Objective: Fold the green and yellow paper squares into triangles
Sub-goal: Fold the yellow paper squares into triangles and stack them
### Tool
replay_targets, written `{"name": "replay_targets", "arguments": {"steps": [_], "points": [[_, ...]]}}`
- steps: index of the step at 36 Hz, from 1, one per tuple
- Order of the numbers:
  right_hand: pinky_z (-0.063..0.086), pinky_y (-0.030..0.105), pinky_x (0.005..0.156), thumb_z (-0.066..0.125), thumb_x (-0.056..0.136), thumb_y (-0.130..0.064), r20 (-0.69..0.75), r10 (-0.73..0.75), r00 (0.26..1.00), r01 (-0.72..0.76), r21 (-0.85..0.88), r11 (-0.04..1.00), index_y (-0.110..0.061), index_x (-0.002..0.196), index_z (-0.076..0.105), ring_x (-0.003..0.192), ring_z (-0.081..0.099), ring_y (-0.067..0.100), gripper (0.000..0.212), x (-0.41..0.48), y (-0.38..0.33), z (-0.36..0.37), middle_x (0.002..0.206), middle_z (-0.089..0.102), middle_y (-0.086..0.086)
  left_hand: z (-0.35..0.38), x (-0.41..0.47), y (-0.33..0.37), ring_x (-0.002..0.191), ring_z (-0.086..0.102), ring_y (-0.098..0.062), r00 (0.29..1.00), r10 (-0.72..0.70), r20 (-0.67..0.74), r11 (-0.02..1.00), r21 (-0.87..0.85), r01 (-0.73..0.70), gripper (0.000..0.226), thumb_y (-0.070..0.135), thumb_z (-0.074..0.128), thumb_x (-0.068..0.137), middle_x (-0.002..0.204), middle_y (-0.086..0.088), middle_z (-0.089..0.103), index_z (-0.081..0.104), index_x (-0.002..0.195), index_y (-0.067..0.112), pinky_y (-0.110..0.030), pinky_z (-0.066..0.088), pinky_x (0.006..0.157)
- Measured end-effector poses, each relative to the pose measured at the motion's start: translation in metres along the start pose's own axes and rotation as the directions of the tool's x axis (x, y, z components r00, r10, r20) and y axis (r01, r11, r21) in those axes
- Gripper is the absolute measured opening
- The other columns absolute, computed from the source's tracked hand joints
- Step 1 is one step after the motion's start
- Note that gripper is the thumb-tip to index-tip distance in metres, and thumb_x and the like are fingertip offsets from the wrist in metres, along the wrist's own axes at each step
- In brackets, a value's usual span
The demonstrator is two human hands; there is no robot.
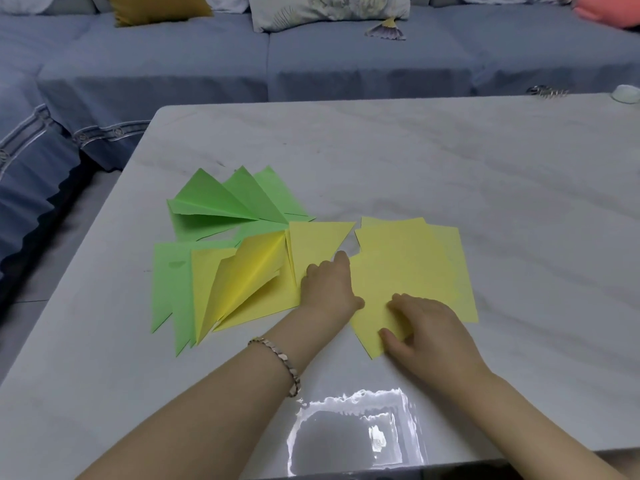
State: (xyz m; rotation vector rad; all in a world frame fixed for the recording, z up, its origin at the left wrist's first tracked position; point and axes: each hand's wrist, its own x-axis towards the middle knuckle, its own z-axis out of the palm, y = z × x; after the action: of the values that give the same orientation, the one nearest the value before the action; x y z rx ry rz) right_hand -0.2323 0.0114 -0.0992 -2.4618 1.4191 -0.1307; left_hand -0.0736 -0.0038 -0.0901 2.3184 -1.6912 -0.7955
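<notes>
Several folded green triangles (pixel 221 202) fan out at the left of the white table (pixel 450 168). Folded yellow triangles (pixel 242 282) lie in front of them, some half sprung open. A stack of flat yellow squares (pixel 405 265) lies to the right. My left hand (pixel 329 285) rests palm down on the edge of a yellow triangle (pixel 315 240), fingers against the stack. My right hand (pixel 422 327) pinches the near corner of the top yellow square, thumb at the edge and fingers on top.
A blue sofa (pixel 311 64) with cushions runs behind the table. A bunch of keys (pixel 547 91) and a small white object (pixel 625 93) sit at the far right table edge. A window glare (pixel 353 431) shines on the near table surface.
</notes>
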Motion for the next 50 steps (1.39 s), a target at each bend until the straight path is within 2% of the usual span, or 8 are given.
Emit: {"name": "replay_targets", "arguments": {"steps": [9, 15, 20, 26, 30, 38, 46, 50], "points": [[0.055, 0.036, 0.069, 0.063, 0.061, -0.035, -0.049, -0.024, 0.999, 0.023, -0.026, 0.999, -0.006, 0.088, 0.070, 0.084, 0.070, 0.025, 0.040, 0.001, 0.005, 0.010, 0.093, 0.073, 0.007, 0.000, 0.005, 0.004, 0.117, 0.037, -0.029, 1.000, -0.017, 0.004, 0.994, 0.112, 0.017, 0.073, 0.045, 0.076, 0.069, 0.123, -0.008, 0.045, 0.038, 0.125, 0.016, -0.035, 0.038, 0.092], [0.054, 0.039, 0.073, 0.063, 0.063, -0.033, -0.068, -0.020, 0.997, 0.019, -0.014, 1.000, -0.004, 0.088, 0.071, 0.085, 0.069, 0.028, 0.039, 0.001, 0.008, 0.011, 0.094, 0.072, 0.009, -0.003, 0.009, 0.007, 0.116, 0.041, -0.029, 0.998, -0.038, 0.054, 0.997, 0.068, 0.034, 0.069, 0.038, 0.077, 0.069, 0.120, -0.003, 0.053, 0.039, 0.122, 0.016, -0.035, 0.039, 0.089], [0.031, 0.026, 0.099, 0.052, 0.079, -0.044, -0.038, -0.061, 0.997, 0.063, 0.052, 0.997, -0.010, 0.121, 0.057, 0.109, 0.056, 0.023, 0.054, 0.002, 0.009, 0.005, 0.121, 0.061, 0.002, -0.003, 0.003, 0.007, 0.079, 0.051, -0.023, 0.992, 0.076, -0.101, 0.986, -0.137, -0.090, 0.017, 0.017, 0.065, 0.077, 0.097, -0.009, 0.057, 0.049, 0.078, 0.014, -0.026, 0.030, 0.053], [0.009, 0.028, 0.111, 0.060, 0.057, -0.072, -0.102, -0.294, 0.950, 0.308, 0.166, 0.937, -0.039, 0.140, 0.022, 0.140, 0.009, 0.010, 0.097, -0.003, 0.023, 0.005, 0.151, 0.017, -0.011, -0.027, -0.015, -0.002, 0.058, 0.055, -0.016, 0.989, -0.038, -0.145, 0.773, -0.631, -0.063, 0.017, 0.006, 0.067, 0.079, 0.073, -0.002, 0.058, 0.056, 0.070, 0.015, -0.024, 0.048, 0.054], [0.024, 0.031, 0.105, 0.052, 0.084, -0.050, -0.305, -0.401, 0.864, 0.455, 0.129, 0.881, -0.032, 0.127, 0.044, 0.134, 0.029, 0.023, 0.047, 0.002, 0.021, -0.004, 0.142, 0.033, 0.001, -0.043, -0.034, -0.018, 0.056, 0.059, -0.012, 0.998, -0.070, -0.002, 0.547, -0.836, 0.037, 0.016, 0.000, 0.069, 0.079, 0.073, -0.003, 0.063, 0.062, 0.075, 0.014, -0.020, 0.048, 0.043], [0.028, 0.033, 0.104, 0.037, 0.098, -0.039, -0.347, -0.541, 0.766, 0.620, 0.175, 0.765, -0.033, 0.097, 0.058, 0.128, 0.038, 0.016, 0.022, 0.006, 0.001, -0.005, 0.130, 0.046, -0.004, -0.053, -0.062, -0.055, 0.059, 0.064, -0.008, 0.977, 0.102, 0.190, 0.664, -0.744, 0.075, 0.040, -0.013, 0.072, 0.067, 0.068, 0.005, 0.071, 0.067, 0.085, 0.022, -0.019, 0.052, 0.059], [0.026, 0.003, 0.097, 0.060, 0.072, -0.064, -0.042, -0.070, 0.997, 0.079, 0.685, 0.724, -0.047, 0.062, 0.066, 0.124, 0.032, -0.016, 0.020, -0.004, -0.032, -0.027, 0.140, 0.032, -0.031, -0.049, -0.076, -0.059, 0.063, 0.066, -0.005, 0.965, 0.112, 0.236, 0.500, -0.853, 0.151, 0.050, -0.019, 0.060, 0.075, 0.072, 0.012, 0.070, 0.061, 0.100, 0.024, -0.029, 0.058, 0.058], [0.040, 0.004, 0.081, 0.070, 0.074, -0.029, 0.031, 0.099, 0.995, -0.084, 0.798, 0.597, -0.030, 0.063, 0.072, 0.105, 0.053, -0.012, 0.011, 0.002, -0.034, -0.035, 0.120, 0.058, -0.011, -0.046, -0.087, -0.059, 0.068, 0.066, -0.017, 0.952, 0.161, 0.260, 0.353, -0.916, 0.190, 0.065, -0.026, 0.045, 0.077, 0.089, 0.003, 0.072, 0.059, 0.110, 0.028, -0.031, 0.058, 0.063]]}}
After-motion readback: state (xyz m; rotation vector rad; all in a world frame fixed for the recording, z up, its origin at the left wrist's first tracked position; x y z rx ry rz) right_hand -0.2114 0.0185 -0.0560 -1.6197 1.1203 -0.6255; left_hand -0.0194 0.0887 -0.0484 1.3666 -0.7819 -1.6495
